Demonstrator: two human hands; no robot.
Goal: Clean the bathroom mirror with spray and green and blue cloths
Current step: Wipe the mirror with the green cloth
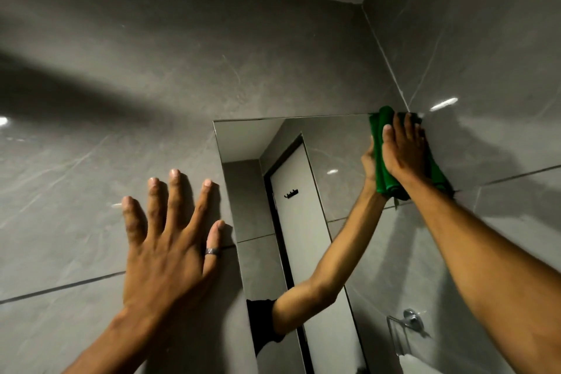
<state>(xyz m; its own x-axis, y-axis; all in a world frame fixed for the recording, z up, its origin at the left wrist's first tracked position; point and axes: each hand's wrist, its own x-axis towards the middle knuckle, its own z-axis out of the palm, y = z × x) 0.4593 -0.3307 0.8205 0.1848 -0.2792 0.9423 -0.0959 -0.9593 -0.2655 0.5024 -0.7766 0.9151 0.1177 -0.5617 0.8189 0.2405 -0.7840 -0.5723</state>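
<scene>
The bathroom mirror (267,143) hangs on the grey tiled wall, its top edge level with my right hand. My right hand (403,149) presses a folded green cloth (383,173) flat against the mirror's upper right corner. My left hand (170,240), with a ring on one finger, lies flat with fingers spread on the wall tiles just left of the mirror's left edge and holds nothing. The mirror reflects my right arm and the cloth. No spray bottle and no blue cloth are in view.
Grey tiled walls (212,55) meet in a corner right beside the mirror's right edge. A chrome towel holder (409,320) sits at the lower right. The mirror reflects a white door with a black hook rack (291,194).
</scene>
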